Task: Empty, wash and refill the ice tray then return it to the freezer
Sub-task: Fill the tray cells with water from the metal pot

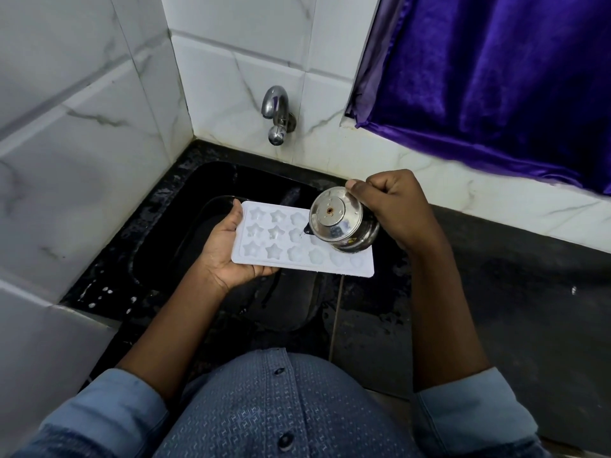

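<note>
a black speckled stone tabletop (pixel 496 292) fills the corner between walls of white marble-patterned tiles (pixel 82 160). a rectangular black sink (pixel 185 200) is sunk into it at the left, close to both walls. the stone around the sink looks wet and glossy. pale droplets (pixel 105 292) dot its front left edge. a thin seam (pixel 335 312) runs front to back just right of the sink.

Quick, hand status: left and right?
Left hand: holds the ice tray by its end.
Right hand: grips the steel pot, tilted over it.
</note>
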Tool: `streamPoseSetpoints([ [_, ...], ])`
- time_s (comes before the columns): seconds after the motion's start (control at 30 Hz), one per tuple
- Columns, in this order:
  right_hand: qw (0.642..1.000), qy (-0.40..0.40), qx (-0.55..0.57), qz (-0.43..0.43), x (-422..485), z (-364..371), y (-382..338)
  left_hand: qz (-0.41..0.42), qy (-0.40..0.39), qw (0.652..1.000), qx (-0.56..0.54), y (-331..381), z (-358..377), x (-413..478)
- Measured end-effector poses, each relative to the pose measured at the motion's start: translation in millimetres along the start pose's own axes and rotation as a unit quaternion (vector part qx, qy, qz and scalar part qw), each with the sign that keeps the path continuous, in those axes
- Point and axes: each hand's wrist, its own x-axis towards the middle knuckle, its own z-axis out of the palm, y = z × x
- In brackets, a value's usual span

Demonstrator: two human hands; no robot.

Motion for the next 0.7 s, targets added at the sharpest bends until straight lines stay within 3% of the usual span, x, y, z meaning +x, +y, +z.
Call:
streamPoseSetpoints([
  [0.7,1.000,0.010,-0.006,-0.022,-3.1,-0.4,-3.4,0.003,0.000,1.000,-0.002,-3.1,5.5,-5.5],
])
